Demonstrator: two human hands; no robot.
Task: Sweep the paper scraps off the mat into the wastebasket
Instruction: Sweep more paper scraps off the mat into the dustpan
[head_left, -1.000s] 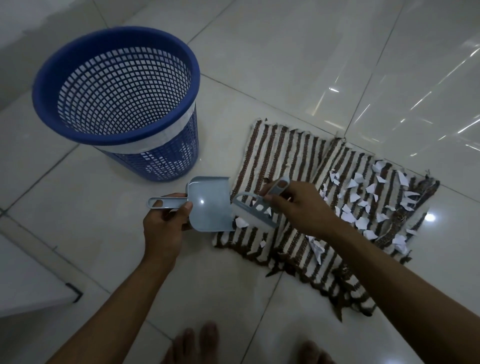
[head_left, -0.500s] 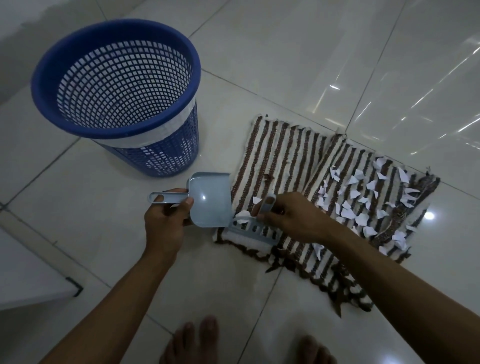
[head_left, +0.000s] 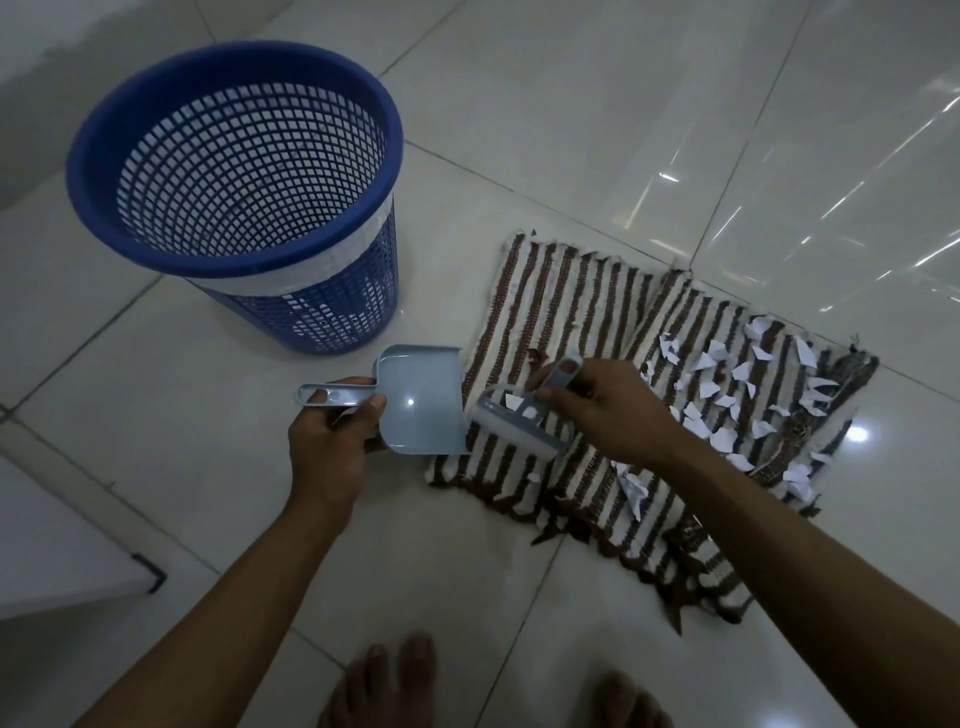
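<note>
Scraps (head_left: 727, 395) mostly on mat's (head_left: 582, 291) far right, well right of brush (head_left: 519, 421). R hand (head_left: 608, 410) clamped on brush, L hand (head_left: 332, 441) clamped on dustpan (head_left: 421, 400) at mat's left edge; wastebasket (head_left: 234, 171) beyond, left.

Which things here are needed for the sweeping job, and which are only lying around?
Belong to the job:
- dustpan, held in left hand
- small brush, held in right hand
- paper scraps
- striped mat
- blue wastebasket

Just lying about:
- white furniture edge at lower left
</note>
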